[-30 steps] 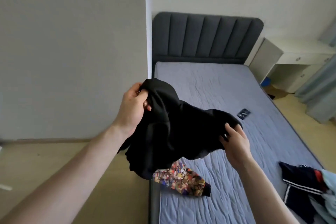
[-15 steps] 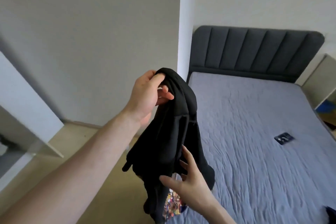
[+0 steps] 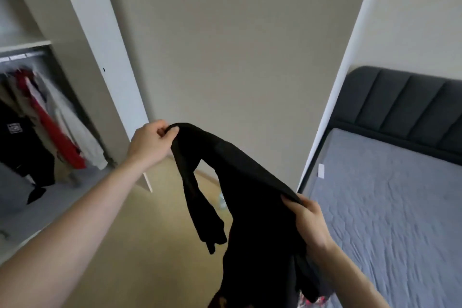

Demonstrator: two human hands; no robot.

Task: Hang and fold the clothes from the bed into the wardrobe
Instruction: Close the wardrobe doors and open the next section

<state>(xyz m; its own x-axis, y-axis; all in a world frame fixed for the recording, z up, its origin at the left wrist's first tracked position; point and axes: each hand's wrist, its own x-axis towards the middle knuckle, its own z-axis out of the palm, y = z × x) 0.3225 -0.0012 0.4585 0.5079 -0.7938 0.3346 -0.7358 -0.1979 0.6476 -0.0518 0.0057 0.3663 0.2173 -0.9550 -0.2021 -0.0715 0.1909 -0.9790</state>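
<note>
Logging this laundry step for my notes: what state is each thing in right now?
black garment: off the bed, stretched between both hands, sleeve dangling
left hand: grips one end of the garment
right hand: grips the other end
wardrobe: door open, clothes hanging inside
hanging clothes: on the rail
bed: sheet wrinkled
</note>
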